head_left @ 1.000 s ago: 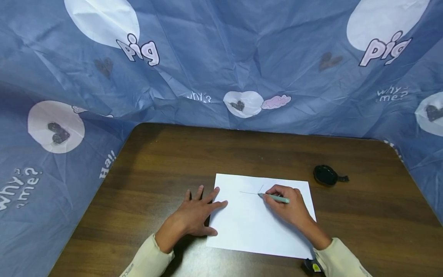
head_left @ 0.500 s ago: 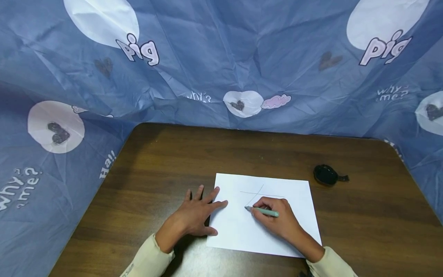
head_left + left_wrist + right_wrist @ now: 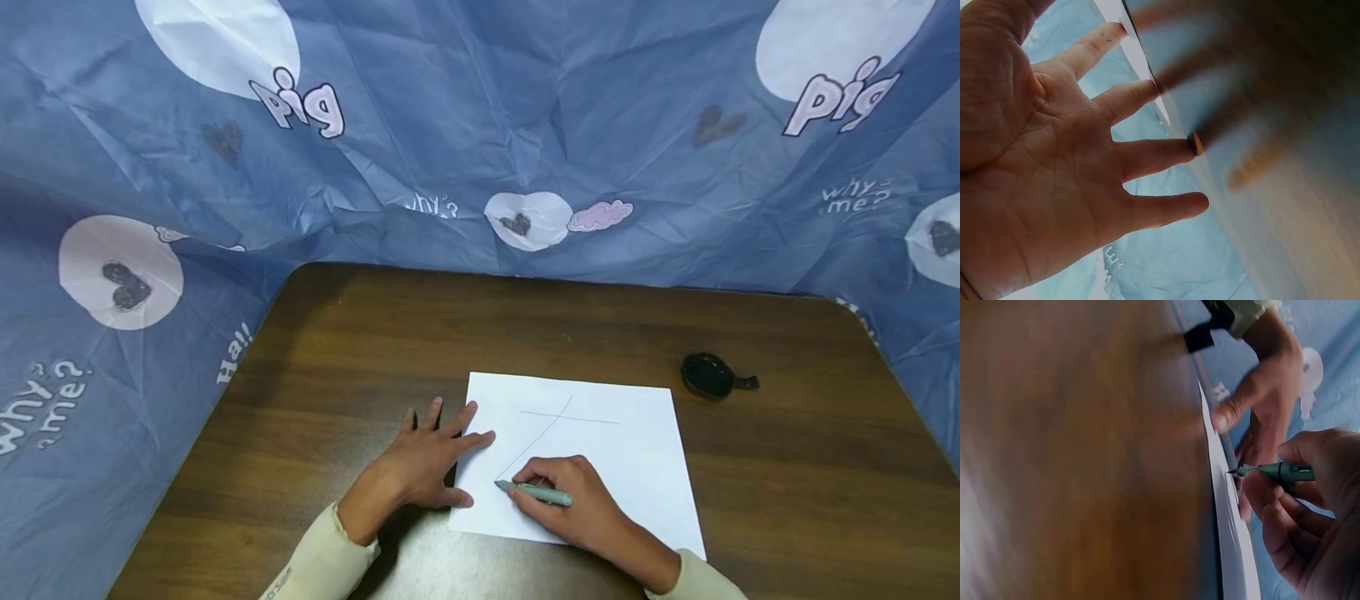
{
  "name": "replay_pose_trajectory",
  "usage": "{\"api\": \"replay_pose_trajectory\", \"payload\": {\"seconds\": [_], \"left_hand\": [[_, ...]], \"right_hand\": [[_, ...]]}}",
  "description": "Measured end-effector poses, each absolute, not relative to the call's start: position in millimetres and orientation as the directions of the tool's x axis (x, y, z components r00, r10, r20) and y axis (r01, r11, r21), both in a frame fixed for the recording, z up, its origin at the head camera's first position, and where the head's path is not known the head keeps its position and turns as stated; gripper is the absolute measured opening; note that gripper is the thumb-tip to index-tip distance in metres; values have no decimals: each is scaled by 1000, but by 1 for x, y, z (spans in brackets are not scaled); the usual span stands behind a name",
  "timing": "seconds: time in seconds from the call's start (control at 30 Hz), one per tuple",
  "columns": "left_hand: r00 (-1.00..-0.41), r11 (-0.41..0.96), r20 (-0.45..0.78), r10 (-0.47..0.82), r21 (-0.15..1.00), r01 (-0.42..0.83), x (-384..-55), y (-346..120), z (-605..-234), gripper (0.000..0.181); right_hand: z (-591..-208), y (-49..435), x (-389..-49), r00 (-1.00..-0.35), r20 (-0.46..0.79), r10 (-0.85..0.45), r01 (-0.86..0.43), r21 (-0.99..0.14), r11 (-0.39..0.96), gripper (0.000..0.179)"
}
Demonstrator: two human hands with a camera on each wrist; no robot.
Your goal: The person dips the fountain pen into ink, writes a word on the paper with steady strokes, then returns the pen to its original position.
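Note:
A white sheet of paper (image 3: 600,467) lies on the brown table, bearing a short, nearly level line crossed by a long slanted one. My right hand (image 3: 581,504) pinches a green pen (image 3: 543,494), its tip at the lower left end of the slanted line. In the right wrist view the pen (image 3: 1294,472) sits between thumb and fingers, its dark point at the paper (image 3: 1225,506). Spread wide, my left hand (image 3: 423,467) rests at the sheet's left edge, with index finger and thumb on the paper. The left wrist view shows that hand's palm (image 3: 1054,162) and straight fingers.
A small black pan-shaped dish (image 3: 708,375) with a short handle stands on the table (image 3: 360,333) right of the paper's far corner. Blue printed cloth (image 3: 420,125) hangs behind the table and along its left side.
My right hand has moved down and left with the pen, and the slanted line has grown longer behind its tip. The level line shows fully now. My left hand stays in place.

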State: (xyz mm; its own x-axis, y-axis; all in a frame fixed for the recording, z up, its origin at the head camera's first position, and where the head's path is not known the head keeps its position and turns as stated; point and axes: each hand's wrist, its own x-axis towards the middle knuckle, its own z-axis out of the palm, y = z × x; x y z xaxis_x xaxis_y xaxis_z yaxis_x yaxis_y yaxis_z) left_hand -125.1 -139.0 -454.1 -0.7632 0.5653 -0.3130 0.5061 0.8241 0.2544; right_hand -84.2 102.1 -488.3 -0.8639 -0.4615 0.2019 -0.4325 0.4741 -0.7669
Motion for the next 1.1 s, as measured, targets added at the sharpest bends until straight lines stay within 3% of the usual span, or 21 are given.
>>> {"api": "replay_pose_trajectory", "payload": {"seconds": [0.23,0.43,0.6,1.1], "left_hand": [[-760,823,-319,567,265,502,-125,-138,-455,80],[-761,824,-319,565,275,496,-126,-139,-455,80],[-756,822,-326,568,278,498,-126,-140,-454,80],[-760,825,-325,563,278,492,-125,-138,-450,80]], "right_hand": [[-487,101,-80,-861,234,-451,-464,-723,511,4],[-483,118,-99,-938,283,-200,-345,-728,592,6],[-488,141,-113,-946,320,-45,-277,-729,626,10],[-490,151,-119,-962,273,-1,-209,-735,645,8]]}}
